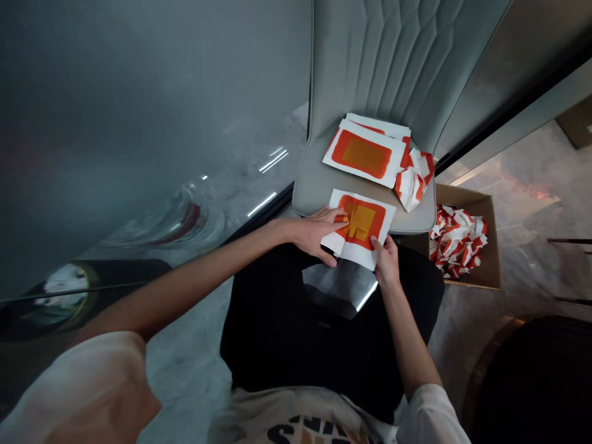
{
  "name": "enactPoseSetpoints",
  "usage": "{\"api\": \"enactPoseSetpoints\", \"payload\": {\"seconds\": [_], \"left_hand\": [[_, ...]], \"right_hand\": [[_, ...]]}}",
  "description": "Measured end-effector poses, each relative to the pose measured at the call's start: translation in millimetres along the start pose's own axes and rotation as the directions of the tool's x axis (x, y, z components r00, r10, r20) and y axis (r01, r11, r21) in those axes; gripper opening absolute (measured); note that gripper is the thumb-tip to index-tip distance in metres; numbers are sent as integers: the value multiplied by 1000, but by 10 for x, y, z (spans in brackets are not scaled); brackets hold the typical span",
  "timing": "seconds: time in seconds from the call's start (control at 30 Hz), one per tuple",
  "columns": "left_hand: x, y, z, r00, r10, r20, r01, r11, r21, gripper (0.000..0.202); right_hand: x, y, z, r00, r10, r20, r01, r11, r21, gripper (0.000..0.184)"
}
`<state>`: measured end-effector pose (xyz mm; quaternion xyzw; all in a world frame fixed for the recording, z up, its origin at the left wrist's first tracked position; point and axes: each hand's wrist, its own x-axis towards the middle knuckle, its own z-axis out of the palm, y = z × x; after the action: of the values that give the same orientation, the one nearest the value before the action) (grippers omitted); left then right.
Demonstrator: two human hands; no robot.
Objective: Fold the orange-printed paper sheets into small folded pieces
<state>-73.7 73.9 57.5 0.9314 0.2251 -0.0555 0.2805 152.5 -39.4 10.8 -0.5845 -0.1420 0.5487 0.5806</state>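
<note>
Held above my lap is a white paper sheet (pixel 360 254) with an orange border around a yellow-brown rectangle, creased near its left part. My left hand (pixel 311 235) lies across the sheet's left side, fingers stretched out over it and the thumb apart below. At the lower right corner my right hand (pixel 387 262) grips the sheet, thumb on top and the other fingers underneath. Beneath the sheet, a shiny clear plastic piece (pixel 340 288) rests on my dark trousers.
A grey padded chair (pixel 314 179) stands in front of me. It bears a stack of similar printed sheets (pixel 363 154) and crumpled orange-and-white papers (pixel 411 185). A cardboard box (pixel 493 246) of crumpled papers (pixel 457 240) stands on the floor at right.
</note>
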Motion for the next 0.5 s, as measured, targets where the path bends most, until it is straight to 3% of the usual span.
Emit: {"api": "enactPoseSetpoints", "payload": {"seconds": [0.07,0.13,0.2,0.27,0.33,0.4,0.43,0.5], "left_hand": [[-5,-50,-37,996,-2,84,3,1000,-11,114],[-4,-59,-45,995,3,97,-2,1000,-11,109],[6,-23,-21,1000,2,29,-2,1000,0,94],[30,53,36,996,-29,-83,33,999,41,77],[63,148,124,979,-69,-191,92,989,112,65],[95,237,236,956,-81,-283,136,974,182,56],[108,272,297,944,-82,-320,154,966,209,52],[125,313,419,921,-82,-380,183,954,238,45]], "right_hand": [[-142,133,45,1000,10,9,-10,998,56,43],[-223,212,69,998,43,56,-46,998,41,45],[-246,206,55,992,74,104,-66,995,-73,46],[-227,90,12,997,-15,79,36,961,-275,45],[-176,-133,-22,958,-288,20,256,817,-516,42],[-81,-417,7,844,-532,64,416,575,-704,38],[-11,-558,56,803,-576,151,469,455,-757,35],[182,-794,217,775,-494,395,554,229,-800,33]]}}
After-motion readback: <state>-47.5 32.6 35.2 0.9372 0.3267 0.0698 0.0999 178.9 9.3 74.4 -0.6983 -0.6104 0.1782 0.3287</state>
